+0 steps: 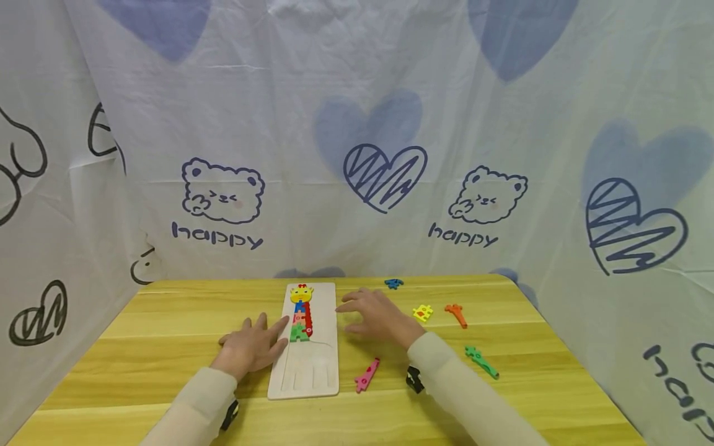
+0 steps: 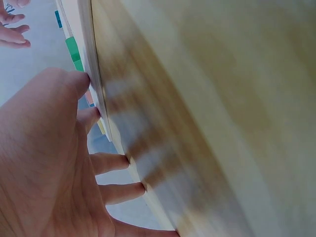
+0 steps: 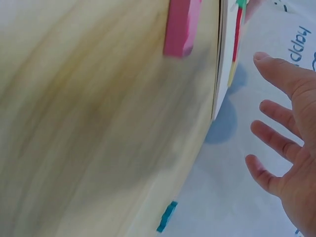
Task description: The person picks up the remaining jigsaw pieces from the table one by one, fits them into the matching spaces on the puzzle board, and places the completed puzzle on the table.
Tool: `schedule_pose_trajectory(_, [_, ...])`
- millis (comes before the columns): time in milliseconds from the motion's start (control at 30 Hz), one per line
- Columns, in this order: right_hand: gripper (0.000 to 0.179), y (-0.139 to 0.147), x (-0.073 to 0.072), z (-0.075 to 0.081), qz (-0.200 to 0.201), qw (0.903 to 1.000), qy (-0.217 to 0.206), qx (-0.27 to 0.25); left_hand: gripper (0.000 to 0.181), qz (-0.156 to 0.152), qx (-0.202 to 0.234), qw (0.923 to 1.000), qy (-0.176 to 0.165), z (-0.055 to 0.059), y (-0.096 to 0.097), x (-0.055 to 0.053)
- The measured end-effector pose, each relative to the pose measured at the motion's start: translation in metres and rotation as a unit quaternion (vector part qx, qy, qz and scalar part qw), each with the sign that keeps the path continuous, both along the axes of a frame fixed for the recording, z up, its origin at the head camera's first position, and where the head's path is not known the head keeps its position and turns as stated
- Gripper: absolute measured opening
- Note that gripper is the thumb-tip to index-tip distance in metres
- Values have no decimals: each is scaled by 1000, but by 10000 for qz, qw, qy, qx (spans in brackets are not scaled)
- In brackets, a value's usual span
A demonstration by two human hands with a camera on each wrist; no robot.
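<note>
A pale wooden puzzle board [image 1: 315,368] lies on the table, with a giraffe's yellow head [image 1: 302,294] and blue, red, pink and green pieces set in its upper half. Bare recesses show in its lower half. My left hand [image 1: 251,347] rests at the board's left edge, fingers spread; in the left wrist view, thumb and forefinger touch the rim while other fingertips reach the table. Above the table, just right of the board, hovers my right hand [image 1: 374,314], its fingers apart and nothing in them. A pink puzzle piece [image 1: 367,375] lies below it.
Right of the board lie a blue piece [image 1: 393,284] by the back edge, a yellow piece [image 1: 423,313], an orange piece [image 1: 457,314] and a green piece [image 1: 481,362]. A printed cloth [image 1: 301,124] hangs behind the wooden table [image 1: 167,347].
</note>
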State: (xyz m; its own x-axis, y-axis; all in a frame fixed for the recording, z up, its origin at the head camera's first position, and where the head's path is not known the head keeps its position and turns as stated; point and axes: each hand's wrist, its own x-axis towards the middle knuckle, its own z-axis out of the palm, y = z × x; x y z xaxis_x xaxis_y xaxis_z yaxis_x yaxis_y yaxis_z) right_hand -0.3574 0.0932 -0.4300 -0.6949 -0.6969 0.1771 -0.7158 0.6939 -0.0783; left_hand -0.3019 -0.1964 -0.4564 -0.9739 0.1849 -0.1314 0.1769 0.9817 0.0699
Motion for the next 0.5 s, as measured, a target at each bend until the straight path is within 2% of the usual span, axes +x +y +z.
schedule_pose_trajectory(300, [39, 29, -8, -4, 60, 9996, 255, 66, 60, 22, -6, 10000, -8, -2, 0, -1])
schedule_pose_trajectory(500, [42, 55, -11, -8, -167, 9995, 172, 193, 60, 26, -2, 10000, -12, -1, 0, 0])
